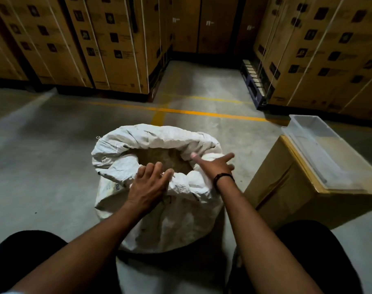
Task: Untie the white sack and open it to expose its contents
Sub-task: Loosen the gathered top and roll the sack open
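A white woven sack (176, 217) stands upright on the concrete floor between my knees. Its mouth is wide apart, the rim rolled outward, and brownish granular contents (161, 160) show inside. My left hand (148, 185) lies on the near rim, fingers curled over the folded edge. At the right side of the rim rests my right hand (214, 164), fingers spread, thumb pointing toward the opening; whether it grips the fabric is unclear. A dark band circles the right wrist.
A cardboard box (287, 187) stands right of the sack with a clear plastic tray (321, 149) on top. Stacked strapped cartons (108, 43) line the back and right (321, 52). Yellow floor lines (191, 112) run beyond the sack.
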A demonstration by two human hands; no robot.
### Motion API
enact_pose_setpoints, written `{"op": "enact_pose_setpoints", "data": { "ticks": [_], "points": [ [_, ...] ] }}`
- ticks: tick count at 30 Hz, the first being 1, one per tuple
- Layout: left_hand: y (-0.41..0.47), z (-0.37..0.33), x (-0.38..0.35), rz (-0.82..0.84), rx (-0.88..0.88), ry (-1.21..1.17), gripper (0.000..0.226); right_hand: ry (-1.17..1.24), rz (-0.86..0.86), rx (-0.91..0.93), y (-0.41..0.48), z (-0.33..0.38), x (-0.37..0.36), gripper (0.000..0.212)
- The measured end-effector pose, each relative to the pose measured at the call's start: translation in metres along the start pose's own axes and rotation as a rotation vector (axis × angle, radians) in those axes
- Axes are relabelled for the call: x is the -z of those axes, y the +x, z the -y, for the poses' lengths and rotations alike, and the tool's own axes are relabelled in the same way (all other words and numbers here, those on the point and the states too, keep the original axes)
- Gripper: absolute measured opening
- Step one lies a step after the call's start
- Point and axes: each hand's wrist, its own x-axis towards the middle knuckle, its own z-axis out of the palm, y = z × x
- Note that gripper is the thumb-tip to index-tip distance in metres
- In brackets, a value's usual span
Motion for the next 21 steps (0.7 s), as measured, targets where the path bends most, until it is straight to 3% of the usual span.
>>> {"op": "enact_pose_setpoints", "data": {
  "ticks": [3, 5, 6, 8, 10, 11, 13, 15, 18, 19, 21],
  "points": [
    [-0.003, 0.0, 0.004, 0.072, -0.09, -0.027, 0.039, 0.113, 0.088, -0.125, 0.008, -0.023, -0.006, 0.146],
    [-0.002, -0.002, 0.012, 0.294, -0.119, -0.109, 0.06, 0.415, 0.188, -0.207, 0.014, -0.035, -0.005, 0.137],
    [-0.001, -0.004, 0.018, 0.434, -0.079, -0.186, 0.076, 0.573, 0.254, -0.209, 0.018, -0.04, -0.006, 0.125],
    [0.001, -0.003, 0.028, 0.683, 0.051, -0.447, 0.102, 0.815, 0.347, -0.169, 0.027, -0.047, -0.007, 0.075],
    [0.004, 0.005, 0.035, 0.867, 0.124, -0.701, 0.107, 0.921, 0.311, -0.169, 0.022, -0.042, 0.003, 0.03],
    [0.007, 0.01, 0.037, 0.904, 0.136, -0.773, 0.109, 0.939, 0.282, -0.198, 0.018, -0.04, 0.011, 0.025],
    [0.012, 0.016, 0.04, 0.908, 0.159, -0.804, 0.116, 0.981, 0.234, -0.266, 0.022, -0.044, 0.018, 0.032],
    [0.018, 0.016, 0.034, 0.844, 0.129, -0.607, 0.119, 1.009, 0.235, -0.265, 0.022, -0.046, 0.017, 0.041],
    [0.022, 0.012, 0.023, 0.608, -0.075, -0.198, 0.085, 0.93, 0.259, -0.198, 0.015, -0.035, 0.011, 0.064],
    [0.02, 0.014, 0.02, 0.508, -0.109, -0.133, 0.071, 0.819, 0.198, -0.191, 0.012, -0.029, 0.01, 0.084],
    [0.009, 0.018, 0.013, 0.284, -0.125, -0.09, 0.05, 0.396, -0.162, -0.051, 0.004, -0.018, 0.008, 0.103]
  ]
}}
